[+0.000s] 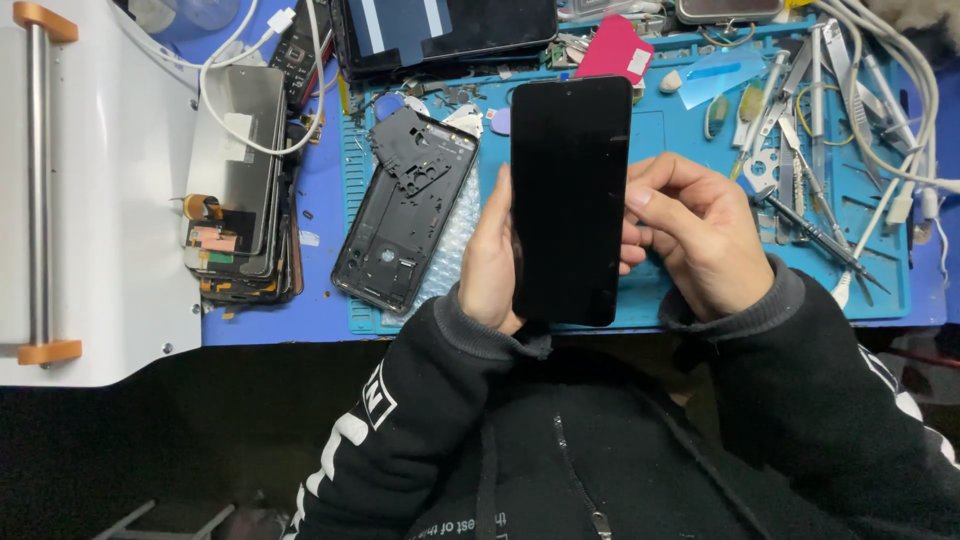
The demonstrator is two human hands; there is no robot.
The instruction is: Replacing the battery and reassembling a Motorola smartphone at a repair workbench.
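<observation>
Left hand: I see it clamped on the left edge of the black phone screen.
Right hand: fingers pinch its right edge.
Screen position: upright, above the blue mat.
Phone frame: flat, just left.

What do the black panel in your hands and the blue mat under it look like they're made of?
Black screen panel: likely glass, glossy and evenly flat and dark. Blue work mat: probably silicone or rubber, matte, with moulded compartments. Both hands, left hand and right hand, hold the panel's edges.
</observation>
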